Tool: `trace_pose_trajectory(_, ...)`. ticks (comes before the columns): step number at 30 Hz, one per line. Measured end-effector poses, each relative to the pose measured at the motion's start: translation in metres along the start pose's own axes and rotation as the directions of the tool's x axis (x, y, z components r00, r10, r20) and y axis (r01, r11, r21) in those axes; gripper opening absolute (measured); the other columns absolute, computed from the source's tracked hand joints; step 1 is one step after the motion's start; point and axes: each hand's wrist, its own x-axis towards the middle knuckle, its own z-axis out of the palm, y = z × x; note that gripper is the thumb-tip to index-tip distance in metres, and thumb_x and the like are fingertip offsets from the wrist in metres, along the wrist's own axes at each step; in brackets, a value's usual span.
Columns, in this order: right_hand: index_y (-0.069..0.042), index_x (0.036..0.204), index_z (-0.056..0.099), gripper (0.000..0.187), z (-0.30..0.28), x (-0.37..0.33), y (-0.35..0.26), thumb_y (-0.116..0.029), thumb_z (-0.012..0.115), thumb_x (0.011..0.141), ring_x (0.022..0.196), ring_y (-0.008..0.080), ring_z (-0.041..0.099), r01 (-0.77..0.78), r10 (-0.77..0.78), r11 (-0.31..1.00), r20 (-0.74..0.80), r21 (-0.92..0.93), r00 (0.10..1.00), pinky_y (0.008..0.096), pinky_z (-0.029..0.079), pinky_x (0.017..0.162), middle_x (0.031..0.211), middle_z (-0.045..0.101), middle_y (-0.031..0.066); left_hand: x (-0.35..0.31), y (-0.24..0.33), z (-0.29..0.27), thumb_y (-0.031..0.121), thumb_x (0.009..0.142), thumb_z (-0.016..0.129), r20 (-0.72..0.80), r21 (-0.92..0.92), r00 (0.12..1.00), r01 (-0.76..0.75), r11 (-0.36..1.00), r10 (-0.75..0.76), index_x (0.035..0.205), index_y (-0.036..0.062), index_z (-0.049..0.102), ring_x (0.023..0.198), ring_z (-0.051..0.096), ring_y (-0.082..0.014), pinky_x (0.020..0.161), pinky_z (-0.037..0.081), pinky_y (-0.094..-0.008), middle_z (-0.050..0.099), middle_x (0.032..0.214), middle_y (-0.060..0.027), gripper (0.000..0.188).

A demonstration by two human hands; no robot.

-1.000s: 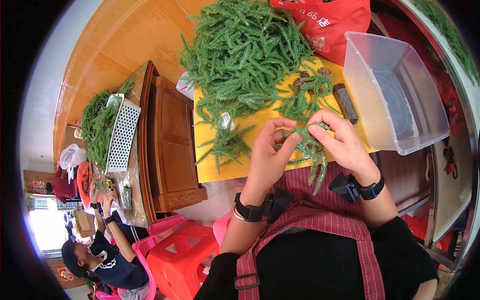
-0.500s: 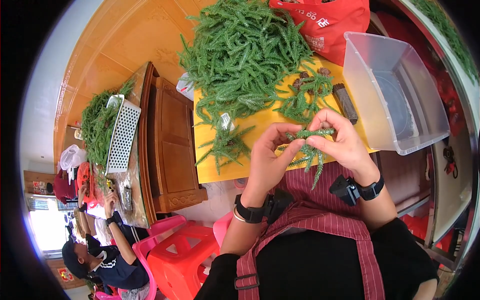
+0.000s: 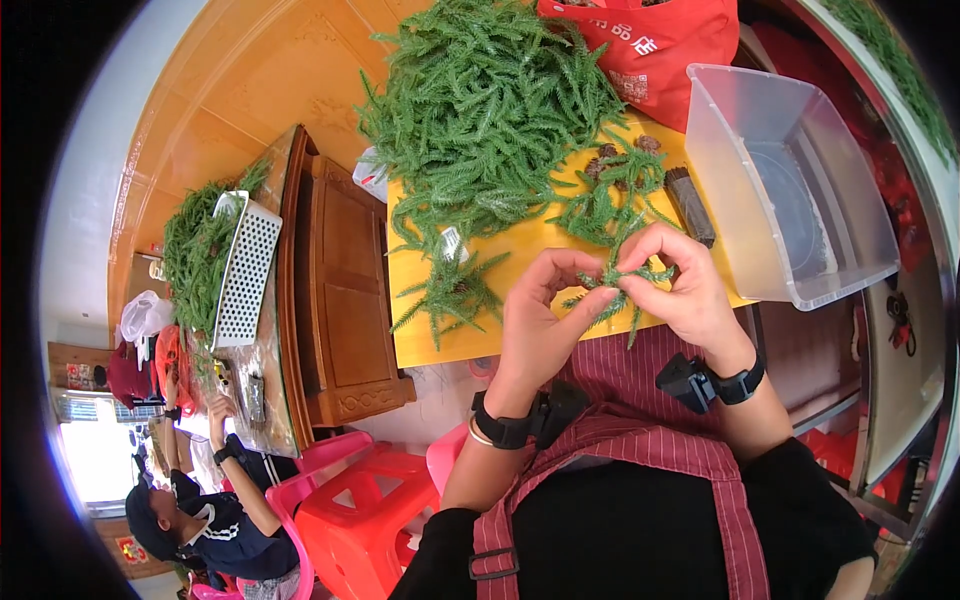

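Observation:
Over the front edge of the yellow table [image 3: 420,342], both hands pinch one green artificial pine sprig [image 3: 598,300]. My left hand [image 3: 542,315] grips it between thumb and forefinger. My right hand [image 3: 680,285] pinches the same sprig close beside, the fingertips of both nearly touching. Its needled tips stick out below and around the fingers. Just beyond the hands lie loose pine sprigs [image 3: 600,210] with brown pine cones [image 3: 648,144] among them. To the left rests a finished-looking branch cluster [image 3: 452,295] with a white tag [image 3: 453,243].
A large heap of pine sprigs [image 3: 490,110] covers the table's far side. A red bag [image 3: 660,60], a clear plastic bin [image 3: 740,220] and a bundle of dark strips [image 3: 690,205] are at the right. Left are a red stool [image 3: 365,510], a white basket [image 3: 247,270] and a seated person [image 3: 225,520].
The sprig has turned in my fingers, with one tip now pointing up and away. My right hand has tilted slightly, and the hanging tips sit higher. The other person's hands have shifted a little.

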Motion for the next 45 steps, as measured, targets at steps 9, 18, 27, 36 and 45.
trace_pose_trajectory(9, -0.008, 0.076, 0.047, 0.014, 0.001, -0.001, 0.004, -0.001, 0.058, 0.072, 0.078, 0.0111, 0.049, 0.08, -0.081, 0.995, 0.0, 0.06, 0.997, 0.0241, 0.038, 0.072, 0.083, 0.051, 0.0036, -0.003, 0.0, 0.005, 0.004, 0.069, 0.07, 0.014, 0.07, 0.998, -0.065, 0.995, 0.065, 0.092, 0.0015, 0.055, 0.084, 0.054, -0.0113, 0.078, 0.043, -0.0246, 0.057, 0.087, -0.0032, 0.027)
trace_pose_trajectory(18, -0.007, 0.087, 0.045, 0.014, -0.006, -0.005, 0.027, -0.001, 0.054, 0.079, 0.08, 0.0086, 0.052, -0.131, 0.118, 0.718, 0.067, 0.684, 0.991, 0.0229, 0.041, 0.076, 0.086, 0.052, 0.0006, -0.005, 0.006, 0.005, 0.008, 0.075, 0.062, 0.101, 0.165, 0.943, -0.329, 0.93, 0.316, 0.092, 0.0003, 0.057, 0.091, 0.049, -0.0181, 0.084, 0.037, -0.0285, 0.052, 0.096, -0.0089, 0.019)
trace_pose_trajectory(27, -0.01, 0.086, 0.038, 0.033, -0.005, -0.006, 0.027, -0.023, 0.067, 0.076, 0.074, 0.0089, 0.05, -0.25, 0.15, 0.532, 0.201, 0.809, 0.968, 0.0177, 0.042, 0.06, 0.08, 0.046, 0.0006, 0.002, 0.006, 0.009, -0.001, 0.076, 0.057, 0.034, 0.389, 0.947, -0.308, 0.868, 0.32, 0.102, 0.0017, 0.052, 0.105, 0.047, -0.0199, 0.092, 0.035, -0.0316, 0.049, 0.108, -0.0107, 0.026)
trace_pose_trajectory(36, -0.011, 0.084, 0.038, 0.028, -0.004, -0.006, 0.026, -0.017, 0.064, 0.077, 0.074, 0.0086, 0.049, -0.241, 0.154, 0.595, 0.186, 0.767, 0.97, 0.0203, 0.042, 0.063, 0.078, 0.045, 0.0003, 0.003, 0.001, 0.009, 0.001, 0.076, 0.058, 0.016, 0.342, 0.953, -0.289, 0.894, 0.302, 0.103, 0.0008, 0.05, 0.102, 0.048, -0.0183, 0.091, 0.037, -0.0303, 0.049, 0.107, -0.01, 0.028)
trace_pose_trajectory(45, -0.005, 0.08, 0.049, 0.016, 0.001, -0.003, 0.011, -0.002, 0.061, 0.071, 0.079, 0.013, 0.052, 0.055, -0.061, 0.993, -0.057, -0.103, 0.997, 0.0247, 0.04, 0.072, 0.083, 0.052, 0.0037, -0.008, 0.017, 0.009, 0.01, 0.071, 0.069, 0.007, 0.395, 0.955, -0.276, 0.876, 0.298, 0.1, -0.0003, 0.05, 0.093, 0.049, -0.0141, 0.081, 0.041, -0.0279, 0.047, 0.1, -0.0069, 0.036)
